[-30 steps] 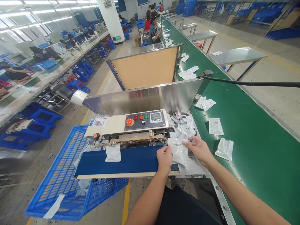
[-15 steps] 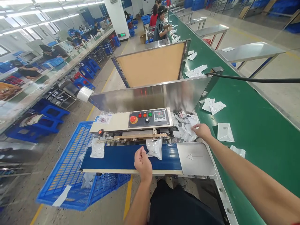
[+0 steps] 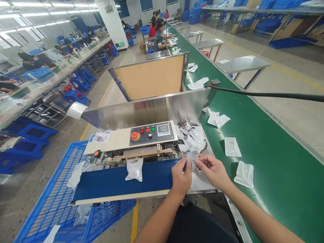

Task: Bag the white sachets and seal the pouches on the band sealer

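My left hand (image 3: pixel 181 177) and my right hand (image 3: pixel 212 168) pinch the same small clear plastic pouch (image 3: pixel 191 158) between them, over the right end of the sealing machine's blue belt (image 3: pixel 118 179). Another sealed pouch (image 3: pixel 135 168) lies on that belt under the sealing head, to the left of my hands. A heap of unsealed pouches (image 3: pixel 192 138) is piled just behind my hands, right of the control panel (image 3: pixel 152 132).
A blue plastic crate (image 3: pixel 55 202) sits on the floor at the belt's left end with pouches in it. Loose pouches (image 3: pixel 231 146) lie on the green conveyor (image 3: pixel 265 162) at my right. A black cable (image 3: pixel 265 95) crosses above it. Other people work further up the line.
My right hand came back from the heap with a pouch and my left hand rose to meet it. The earlier pouch rode left along the blue belt.
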A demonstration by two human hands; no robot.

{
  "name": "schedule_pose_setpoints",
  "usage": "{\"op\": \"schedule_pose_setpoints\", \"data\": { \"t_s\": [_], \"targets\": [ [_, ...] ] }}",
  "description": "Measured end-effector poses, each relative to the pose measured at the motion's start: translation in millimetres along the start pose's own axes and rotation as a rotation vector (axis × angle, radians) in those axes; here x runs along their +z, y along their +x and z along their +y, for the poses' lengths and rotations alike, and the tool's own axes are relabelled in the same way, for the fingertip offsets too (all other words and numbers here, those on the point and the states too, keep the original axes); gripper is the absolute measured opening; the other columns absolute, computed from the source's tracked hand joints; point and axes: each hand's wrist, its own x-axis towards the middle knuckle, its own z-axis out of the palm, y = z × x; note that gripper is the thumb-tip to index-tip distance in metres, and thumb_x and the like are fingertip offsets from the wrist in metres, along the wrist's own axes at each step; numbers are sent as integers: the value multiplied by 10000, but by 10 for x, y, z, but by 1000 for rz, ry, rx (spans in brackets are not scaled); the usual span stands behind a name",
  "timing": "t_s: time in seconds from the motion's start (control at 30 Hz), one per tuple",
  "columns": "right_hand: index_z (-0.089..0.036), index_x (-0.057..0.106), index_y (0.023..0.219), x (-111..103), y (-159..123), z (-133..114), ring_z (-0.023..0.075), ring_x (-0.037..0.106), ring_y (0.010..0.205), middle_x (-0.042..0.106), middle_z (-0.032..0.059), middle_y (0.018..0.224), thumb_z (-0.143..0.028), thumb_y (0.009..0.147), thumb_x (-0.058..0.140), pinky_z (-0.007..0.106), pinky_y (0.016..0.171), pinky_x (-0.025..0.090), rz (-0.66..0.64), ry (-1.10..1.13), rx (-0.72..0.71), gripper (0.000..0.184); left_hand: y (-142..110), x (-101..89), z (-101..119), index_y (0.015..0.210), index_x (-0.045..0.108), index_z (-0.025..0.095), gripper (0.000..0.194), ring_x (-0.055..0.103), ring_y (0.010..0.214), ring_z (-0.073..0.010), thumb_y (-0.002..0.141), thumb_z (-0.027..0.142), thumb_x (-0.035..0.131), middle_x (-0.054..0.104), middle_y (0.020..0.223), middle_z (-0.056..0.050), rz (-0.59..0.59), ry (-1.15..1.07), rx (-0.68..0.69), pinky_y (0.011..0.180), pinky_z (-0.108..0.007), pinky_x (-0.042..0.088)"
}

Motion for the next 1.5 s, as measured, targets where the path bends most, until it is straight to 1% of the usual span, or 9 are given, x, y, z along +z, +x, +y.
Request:
{"op": "schedule_pose_setpoints", "data": {
  "t_s": [0.13, 0.33, 0.6, 0.8, 0.97, 1.13, 1.3, 1.4, 1.5],
  "targets": [
    [-224, 729, 888, 39, -119, 84, 200, 686, 689, 773, 125, 1033, -754, 862, 767, 371, 686, 618, 30, 141, 115, 532, -107, -23, 25, 1043, 795, 194, 407, 669, 819, -225, 1094, 498, 530, 761, 922, -94, -98, -34, -14, 762, -303, 527],
    [-207, 730, 908, 60, -57, 109, 168, 578, 509, 620, 5, 590, -800, 780, 812, 304, 521, 515, -85, 235, 310, 612, -186, -70, -143, 826, 767, 179, 508, 602, 707, -191, 1085, 535, 512, 698, 757, -54, -27, -102, -165, 716, -286, 486],
    [-212, 606, 672, 393, 265, 202, 93, 452, 425, 594, -3, 523, -610, 627, 967, 226, 411, 346, -5, 357, 610, 539, 73, -126, -464, 661, 755, 119, 495, 604, 579, -182, 676, 597, 882, 644, 593, -37, 288, -548, -754, 584, -288, 481],
    [-195, 739, 813, 464, 746, 360, 137, 500, 453, 642, 15, 565, -695, 799, 804, 258, 458, 364, -113, 17, 491, 504, 79, -549, -618, 893, 842, 110, 483, 760, 812, -258, 717, 553, 918, 802, 867, -127, 487, -467, -685, 745, -353, 603],
    [-201, 744, 784, 276, 1505, 660, 249, 716, 785, 790, 108, 910, -400, 714, 875, 319, 687, 493, 22, -603, 222, 248, -382, -976, -563, 1218, 804, 162, 467, 750, 1170, -292, 958, 546, 747, 762, 1288, -187, 769, 20, -364, 991, -393, 623],
    [-228, 642, 696, 258, 1575, 631, 308, 747, 1055, 747, 178, 1302, -363, 845, 735, 403, 873, 544, 33, -630, 72, 221, -630, -921, -397, 1149, 810, 188, 358, 794, 1018, -270, 1054, 489, 642, 800, 1120, -142, 586, 88, -161, 904, -389, 670],
    [-290, 550, 760, 82, 829, 208, 374, 690, 1306, 752, 100, 855, -549, 956, 680, 393, 849, 559, 77, -318, -225, 350, -330, -487, -174, 1292, 785, 216, 340, 753, 1217, -301, 1096, 393, 572, 795, 1273, -152, 316, 136, 39, 1079, -464, 617],
    [-277, 570, 753, 50, 315, -25, 358, 755, 1138, 762, 108, 868, -632, 936, 723, 372, 768, 573, -81, -135, -131, 428, -137, -262, -56, 1398, 737, 221, 391, 698, 1328, -310, 1091, 404, 578, 752, 1395, -152, 154, 128, 113, 1160, -472, 562],
    [-252, 652, 871, 95, -31, -100, 271, 759, 800, 744, 72, 805, -704, 894, 751, 379, 720, 597, -187, 137, 88, 463, -88, -150, -10, 1177, 819, 229, 363, 772, 1097, -271, 1122, 395, 501, 822, 1168, -122, 42, 51, 89, 1008, -398, 614]
  ]
}}
